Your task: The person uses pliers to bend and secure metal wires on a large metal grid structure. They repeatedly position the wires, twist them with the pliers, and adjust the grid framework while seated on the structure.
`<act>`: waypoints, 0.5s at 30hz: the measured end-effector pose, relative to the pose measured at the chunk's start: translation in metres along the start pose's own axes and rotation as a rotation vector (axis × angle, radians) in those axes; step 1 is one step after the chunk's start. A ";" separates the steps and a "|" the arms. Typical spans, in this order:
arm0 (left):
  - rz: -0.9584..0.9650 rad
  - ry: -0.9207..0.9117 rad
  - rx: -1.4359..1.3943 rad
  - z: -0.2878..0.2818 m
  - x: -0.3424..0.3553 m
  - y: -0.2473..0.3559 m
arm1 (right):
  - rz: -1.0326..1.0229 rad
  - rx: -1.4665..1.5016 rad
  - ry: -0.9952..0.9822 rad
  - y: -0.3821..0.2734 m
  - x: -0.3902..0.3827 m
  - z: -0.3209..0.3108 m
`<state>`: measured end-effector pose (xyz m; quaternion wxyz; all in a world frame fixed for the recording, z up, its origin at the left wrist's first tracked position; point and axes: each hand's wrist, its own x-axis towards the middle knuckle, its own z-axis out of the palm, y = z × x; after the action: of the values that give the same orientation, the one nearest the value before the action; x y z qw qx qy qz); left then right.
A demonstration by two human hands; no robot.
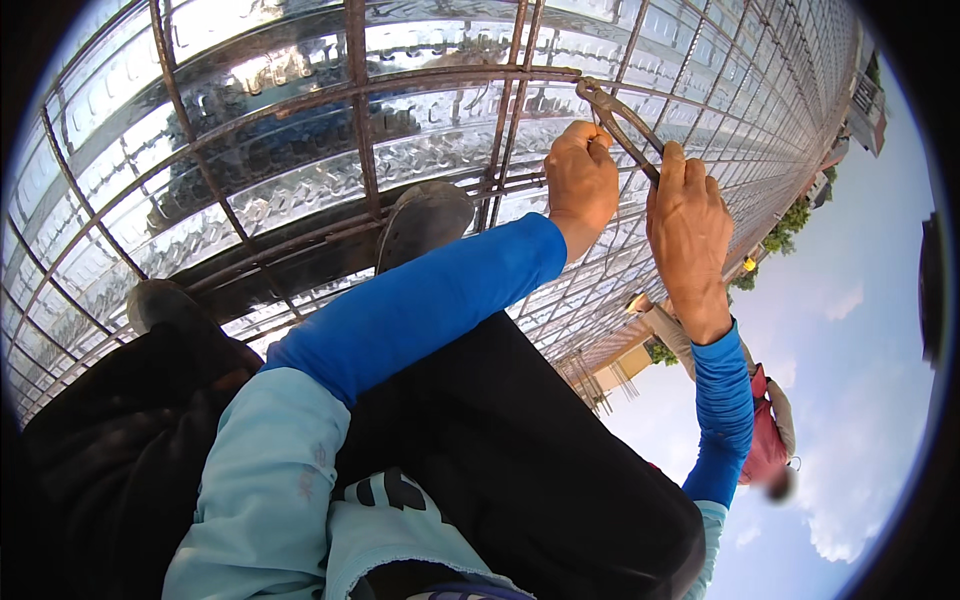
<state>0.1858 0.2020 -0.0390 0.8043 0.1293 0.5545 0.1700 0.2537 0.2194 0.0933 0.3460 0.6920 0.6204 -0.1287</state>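
My right hand (690,225) is closed around the handles of a pair of worn end-cutting pincers (625,128). Their jaws meet the rebar grid (430,78) close to a bar crossing. Just left of the handles, my left hand (582,178) is pinched shut by a thin tie wire that rises toward the jaws; most of the wire is hidden by the fingers. Both forearms wear blue sleeves.
Shiny ribbed metal decking (290,75) lies beneath the bars. My shoes (425,222) rest on the grid, beside a dark beam (300,255). A person in a red top (765,440) is on the right, beyond my right forearm. Buildings and trees stand farther off.
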 end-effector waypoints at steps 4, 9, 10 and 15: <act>-0.039 -0.081 -0.009 -0.011 -0.004 0.003 | 0.041 -0.043 -0.114 0.001 -0.004 0.008; -0.146 -0.113 -0.017 -0.009 -0.007 0.028 | -0.034 0.122 -0.077 0.038 0.010 0.042; -0.122 -0.105 0.012 -0.005 -0.001 0.020 | -0.052 0.157 -0.056 0.045 0.015 0.048; -0.168 -0.110 -0.041 -0.002 -0.005 0.030 | -0.097 0.255 -0.031 0.059 0.020 0.061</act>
<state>0.1780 0.2275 -0.0234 0.8474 0.0749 0.5149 0.1062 0.3286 0.1960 0.0556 0.2581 0.6974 0.6264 -0.2338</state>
